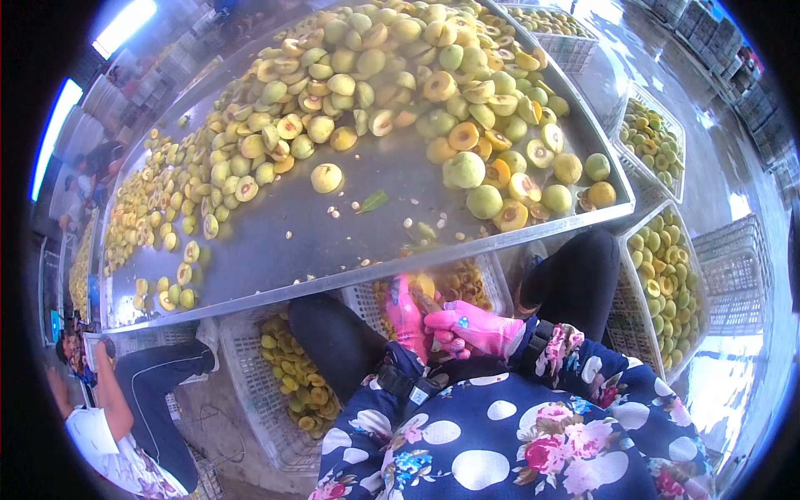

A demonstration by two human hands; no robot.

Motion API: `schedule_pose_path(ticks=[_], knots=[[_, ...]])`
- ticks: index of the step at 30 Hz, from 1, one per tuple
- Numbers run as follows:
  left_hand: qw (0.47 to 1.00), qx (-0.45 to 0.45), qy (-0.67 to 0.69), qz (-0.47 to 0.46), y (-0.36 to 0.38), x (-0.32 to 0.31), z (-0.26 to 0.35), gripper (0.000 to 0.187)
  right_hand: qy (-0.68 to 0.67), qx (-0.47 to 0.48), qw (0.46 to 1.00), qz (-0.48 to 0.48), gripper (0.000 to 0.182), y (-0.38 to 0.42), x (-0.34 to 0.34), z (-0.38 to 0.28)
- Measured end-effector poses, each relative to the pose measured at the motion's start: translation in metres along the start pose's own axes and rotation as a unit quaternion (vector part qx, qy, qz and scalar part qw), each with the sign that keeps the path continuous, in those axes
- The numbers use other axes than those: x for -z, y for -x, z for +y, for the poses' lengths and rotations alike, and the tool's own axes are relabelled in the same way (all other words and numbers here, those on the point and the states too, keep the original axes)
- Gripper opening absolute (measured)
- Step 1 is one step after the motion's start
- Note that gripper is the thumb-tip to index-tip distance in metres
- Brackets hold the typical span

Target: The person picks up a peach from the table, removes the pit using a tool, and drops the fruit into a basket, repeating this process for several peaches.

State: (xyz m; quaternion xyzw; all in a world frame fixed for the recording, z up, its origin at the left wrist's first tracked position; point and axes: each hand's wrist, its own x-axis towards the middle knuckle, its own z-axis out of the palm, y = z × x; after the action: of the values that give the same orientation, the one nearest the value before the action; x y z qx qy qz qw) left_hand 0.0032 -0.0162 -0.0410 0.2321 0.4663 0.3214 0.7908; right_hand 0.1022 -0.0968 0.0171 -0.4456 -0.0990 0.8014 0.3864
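Observation:
My left hand (406,317), in a pink glove, is closed around a yellow stone fruit (424,286) just below the table's near edge. Close against it, my right hand (473,327), also in a pink glove, has its fingers curled. Whatever the right hand grips is hidden by the fingers. Both hands are over a white crate (497,283) between my knees, which holds many yellow fruit pieces (467,282). On the metal table (333,242) in front lies a large heap of green and yellow stone fruit (342,83), many of them cut in halves.
Left of my leg stands a crate (242,367) of fruit halves. To the right are more filled crates (621,329) and a stacked crate (733,267). A leaf (372,201) and small kernels lie on the table. A co-worker (117,417) sits at the left.

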Motion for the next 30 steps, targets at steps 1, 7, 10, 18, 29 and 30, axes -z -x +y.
schedule_pose_path(ticks=[1,7,10,18,29,30], knots=[[1.000,0.013,0.010,0.000,0.002,0.000,0.001,0.029,0.033,0.014,0.999,0.003,0.027,0.001,0.002,0.001],[0.999,-0.027,0.017,-0.021,0.004,0.006,0.001,0.037,0.170,0.042,0.981,0.086,0.028,0.013,0.002,-0.004],[0.995,-0.065,-0.014,-0.075,0.000,0.012,0.007,0.037,0.215,0.053,0.973,0.065,0.029,0.019,0.016,-0.006],[0.982,0.072,0.166,-0.062,0.048,0.058,0.084,0.039,0.213,0.016,0.968,0.135,0.027,0.009,0.050,0.008],[0.784,-0.299,-0.488,0.238,0.086,0.189,0.184,0.035,0.664,-0.046,0.745,0.044,0.027,-0.021,0.099,0.036],[0.829,-0.295,-0.435,0.191,0.072,0.159,0.200,0.036,0.710,0.117,0.694,0.033,0.030,-0.037,0.132,0.064]])
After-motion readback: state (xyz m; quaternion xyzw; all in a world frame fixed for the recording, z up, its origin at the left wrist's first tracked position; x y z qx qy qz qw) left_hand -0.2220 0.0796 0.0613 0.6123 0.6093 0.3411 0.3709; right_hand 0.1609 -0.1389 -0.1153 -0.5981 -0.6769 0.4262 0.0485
